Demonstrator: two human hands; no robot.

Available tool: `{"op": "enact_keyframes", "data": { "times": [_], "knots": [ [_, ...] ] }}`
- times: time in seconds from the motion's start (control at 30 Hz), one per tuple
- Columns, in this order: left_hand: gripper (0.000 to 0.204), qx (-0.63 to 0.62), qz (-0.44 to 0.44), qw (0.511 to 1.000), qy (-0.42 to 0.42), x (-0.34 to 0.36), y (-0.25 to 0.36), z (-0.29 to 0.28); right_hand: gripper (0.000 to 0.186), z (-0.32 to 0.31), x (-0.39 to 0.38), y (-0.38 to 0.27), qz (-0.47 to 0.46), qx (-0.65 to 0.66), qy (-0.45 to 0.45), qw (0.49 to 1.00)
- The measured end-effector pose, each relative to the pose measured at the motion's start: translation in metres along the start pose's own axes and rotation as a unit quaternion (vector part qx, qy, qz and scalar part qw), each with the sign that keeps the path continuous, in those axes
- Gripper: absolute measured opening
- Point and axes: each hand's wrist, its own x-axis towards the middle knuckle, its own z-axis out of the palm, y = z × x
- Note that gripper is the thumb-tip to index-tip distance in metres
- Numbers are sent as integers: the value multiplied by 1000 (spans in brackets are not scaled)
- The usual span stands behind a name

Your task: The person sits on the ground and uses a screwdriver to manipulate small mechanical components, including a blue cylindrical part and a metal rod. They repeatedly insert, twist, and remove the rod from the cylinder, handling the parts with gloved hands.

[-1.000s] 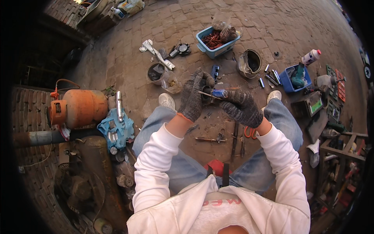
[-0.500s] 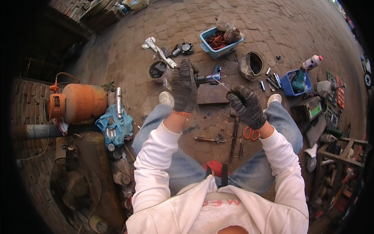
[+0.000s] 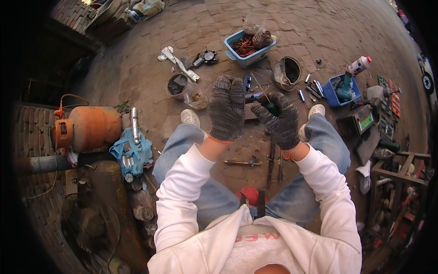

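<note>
My left hand (image 3: 226, 107), in a dark knit glove, is closed round a dark cylindrical part with blue on it (image 3: 250, 97), mostly hidden by the glove. Just to its right, my right hand (image 3: 278, 119), gloved alike, grips a green-handled screwdriver (image 3: 273, 107); its long thin shaft points up and left, above that part. A small blue metal piece (image 3: 247, 82) lies beyond my hands. A dark plate (image 3: 252, 114) is partly visible below them, and a wooden-handled tool (image 3: 236, 162) lies on the paving between my legs.
An orange gas cylinder (image 3: 96, 128) and blue bag (image 3: 130, 155) sit left. Ahead are metal buckets (image 3: 292, 64), a light-blue tub (image 3: 232, 57) and bracket (image 3: 175, 61). At right are a blue bin (image 3: 335, 98), battery (image 3: 353, 121), tool cases (image 3: 397, 100) and metal frame (image 3: 401, 176).
My hands were together on the blue part a second ago. My right hand has since drawn right, and the screwdriver's shaft now rises more steeply, with its green handle showing.
</note>
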Motion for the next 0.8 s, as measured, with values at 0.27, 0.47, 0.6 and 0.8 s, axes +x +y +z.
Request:
{"op": "enact_keyframes", "data": {
  "times": [0.27,0.47,0.6,0.8],
  "knots": [
    [24,-244,-260,930,-94,9,21,2,8,-3,5,1,78,105,9,991],
    [17,-474,-530,695,-112,17,15,1,8,-11,5,-10,198,322,70,923],
    [15,-349,-424,826,-123,8,3,5,14,-14,9,-16,104,226,74,966],
    [27,93,93,991,-7,-5,3,10,29,-4,8,-2,66,-18,-30,997]
  ]
}}
